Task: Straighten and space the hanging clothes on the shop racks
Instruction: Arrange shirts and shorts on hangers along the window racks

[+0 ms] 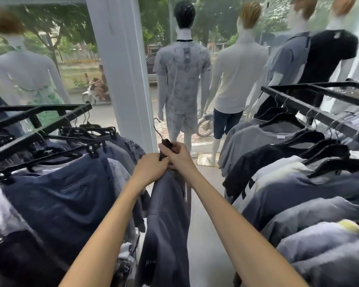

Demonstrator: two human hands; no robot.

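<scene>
Fingers (175, 146) of right hand (179, 159) and left hand (151, 168) grip hanger (165, 142) bearing grey garment (166, 220).

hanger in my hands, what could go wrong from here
The hanger is hooked on no rail, so the grey garment depends wholly on the grip of the left hand and right hand; a loosened grip could drop it. The left rack looks crowded, so rehanging may snag neighbouring clip hangers.
</scene>
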